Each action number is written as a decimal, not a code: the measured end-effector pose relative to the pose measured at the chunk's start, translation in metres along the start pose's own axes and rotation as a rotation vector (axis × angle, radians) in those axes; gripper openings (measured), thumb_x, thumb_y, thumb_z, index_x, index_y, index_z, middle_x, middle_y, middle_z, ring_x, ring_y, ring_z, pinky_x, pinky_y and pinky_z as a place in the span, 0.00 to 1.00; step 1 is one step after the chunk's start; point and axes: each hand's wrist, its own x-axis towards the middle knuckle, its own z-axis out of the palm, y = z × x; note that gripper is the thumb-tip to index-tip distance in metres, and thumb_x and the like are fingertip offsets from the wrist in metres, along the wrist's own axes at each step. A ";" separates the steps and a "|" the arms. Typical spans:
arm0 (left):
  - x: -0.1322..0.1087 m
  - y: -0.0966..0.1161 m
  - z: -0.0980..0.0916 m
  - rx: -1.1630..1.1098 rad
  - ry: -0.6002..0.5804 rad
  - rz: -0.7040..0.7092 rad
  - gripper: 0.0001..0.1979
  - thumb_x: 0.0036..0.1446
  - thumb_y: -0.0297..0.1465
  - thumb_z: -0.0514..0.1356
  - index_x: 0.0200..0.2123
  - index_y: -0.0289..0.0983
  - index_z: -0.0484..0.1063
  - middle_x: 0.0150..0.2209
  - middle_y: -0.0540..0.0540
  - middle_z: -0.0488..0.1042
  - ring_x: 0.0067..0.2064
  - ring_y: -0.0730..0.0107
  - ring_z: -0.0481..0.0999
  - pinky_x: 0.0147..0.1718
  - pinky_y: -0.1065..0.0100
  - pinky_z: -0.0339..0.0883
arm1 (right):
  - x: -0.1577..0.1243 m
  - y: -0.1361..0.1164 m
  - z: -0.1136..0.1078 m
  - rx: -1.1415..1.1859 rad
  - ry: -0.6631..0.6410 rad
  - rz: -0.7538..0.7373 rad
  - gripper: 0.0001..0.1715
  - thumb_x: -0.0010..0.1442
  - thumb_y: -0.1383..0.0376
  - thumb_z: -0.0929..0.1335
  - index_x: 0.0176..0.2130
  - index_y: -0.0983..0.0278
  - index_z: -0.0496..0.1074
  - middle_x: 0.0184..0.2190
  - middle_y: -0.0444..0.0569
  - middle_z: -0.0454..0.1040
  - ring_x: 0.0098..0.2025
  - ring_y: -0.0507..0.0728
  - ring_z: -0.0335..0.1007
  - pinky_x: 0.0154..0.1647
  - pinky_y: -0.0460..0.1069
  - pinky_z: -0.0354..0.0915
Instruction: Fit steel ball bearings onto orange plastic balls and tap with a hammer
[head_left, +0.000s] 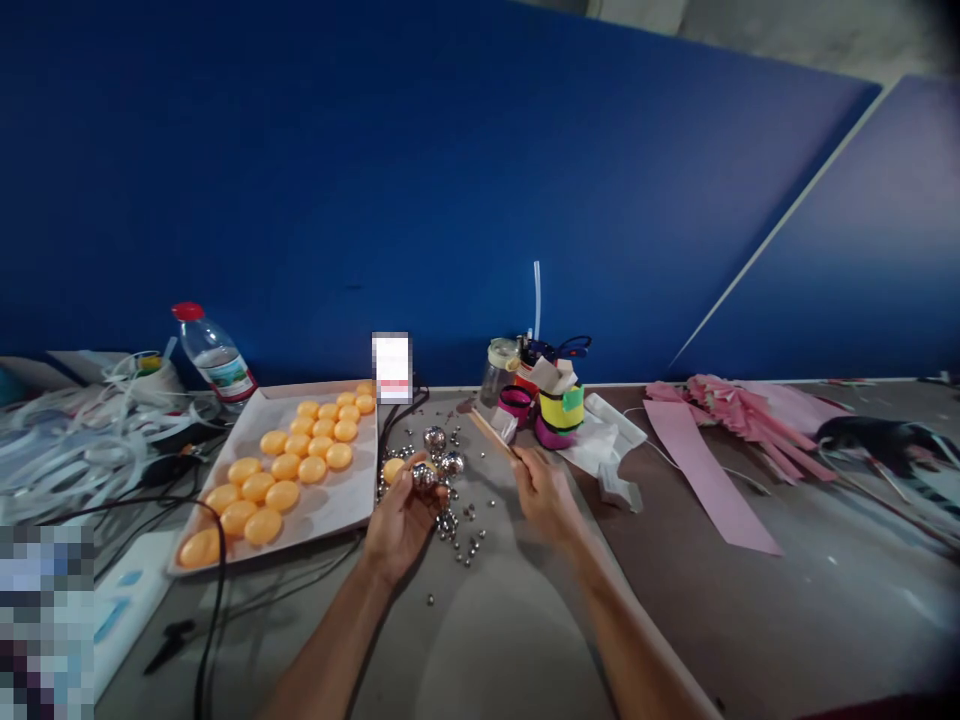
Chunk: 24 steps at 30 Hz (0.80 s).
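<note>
My left hand (397,525) is closed around a ball studded with shiny silver beads (424,476), held low over the table. Behind it sit other silver-studded balls (434,437), and a plain orange ball (392,470) shows beside my fingers. Loose silver beads (469,545) lie scattered around and below the hand. In my right hand (541,490) is a thin, pale wooden stick (491,432), gripped near one end and pointing up and left. Its far end looks darker; I cannot make out its shape. The stick is apart from the studded ball.
Left of my hands, a shallow white tray (352,505) holds several orange balls. A bottle (217,355), tangled cables and white strips stand beyond it. A glass jar (501,368), colourful tape rolls (561,415) and tissue are at the back; pink strips (709,475) lie right.
</note>
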 end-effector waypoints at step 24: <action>0.006 0.001 -0.007 -0.015 -0.009 0.128 0.11 0.54 0.38 0.60 0.36 0.37 0.70 0.28 0.48 0.72 0.26 0.74 0.69 0.28 0.70 0.66 | -0.011 -0.023 0.004 0.042 -0.222 -0.182 0.15 0.65 0.65 0.56 0.41 0.64 0.68 0.32 0.49 0.73 0.29 0.52 0.66 0.30 0.44 0.57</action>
